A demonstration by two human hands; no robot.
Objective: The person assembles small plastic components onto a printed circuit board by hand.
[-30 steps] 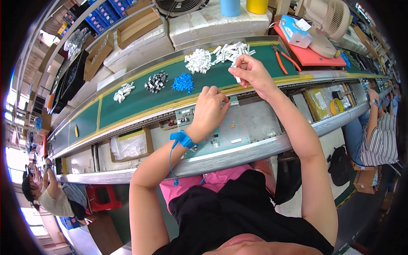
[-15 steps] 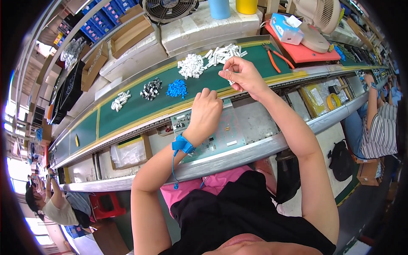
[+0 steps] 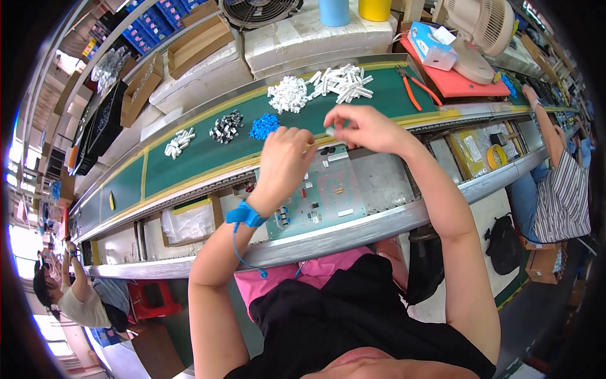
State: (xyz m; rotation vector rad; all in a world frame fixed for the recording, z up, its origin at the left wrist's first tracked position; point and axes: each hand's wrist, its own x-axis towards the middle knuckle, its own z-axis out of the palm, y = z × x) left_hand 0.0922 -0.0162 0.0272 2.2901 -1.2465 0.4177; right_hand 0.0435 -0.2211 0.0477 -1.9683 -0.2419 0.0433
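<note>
My left hand, with a blue wrist strap, is closed over the left part of a pale green circuit board; anything in its curled fingers is hidden. Just to the right, my right hand pinches a small white plastic connector between thumb and fingers, above the board's far edge. Beyond my hands lie piles of loose parts: blue components, small white connectors and longer white connectors. Further left are black-and-grey parts and more white pieces.
The piles lie on a green belt. Orange-handled cutters are at its right, beside a red board bearing a tissue box and a fan. A metal rail runs along the near side. Co-workers sit left and right.
My right hand has drawn back from the white piles toward the board with a connector. My left hand has shifted slightly left. The right-hand co-worker's arm has reached forward.
</note>
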